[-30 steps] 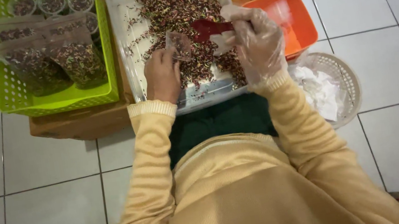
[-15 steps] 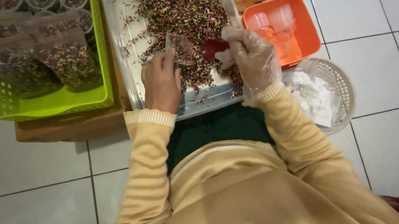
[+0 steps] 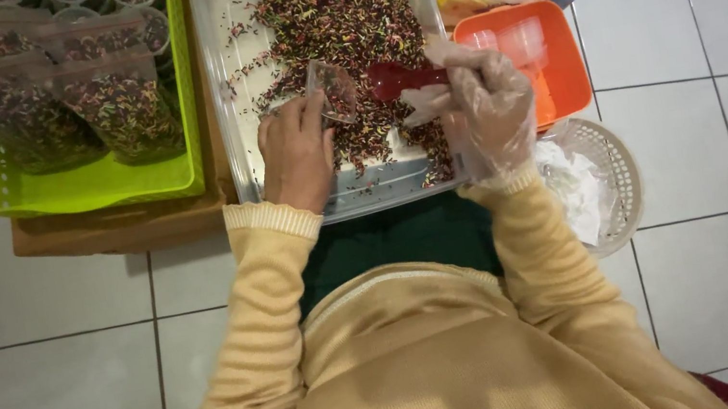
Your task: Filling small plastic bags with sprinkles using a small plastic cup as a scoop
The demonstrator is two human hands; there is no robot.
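A small clear cup (image 3: 332, 90) is tilted toward a red scoop (image 3: 396, 80) over a clear tub (image 3: 220, 81) of mixed red, green and dark sprinkles (image 3: 332, 15).

The cup is pinched between the thumb and fingers of the bare left hand (image 3: 295, 152), just beyond the fingertips and over the middle of the tub, with its mouth turned to the right. The scoop's handle is clasped in the closed, plastic-gloved right hand (image 3: 483, 108); its red bowl projects left of the fist, just beside the cup's mouth (contact cannot be told). To the left, filled bags (image 3: 121, 112) are seen standing in a lime-green basket (image 3: 79, 186); to the right lies an orange tray (image 3: 569, 70), with a white mesh basket (image 3: 618, 179) nearer the body.
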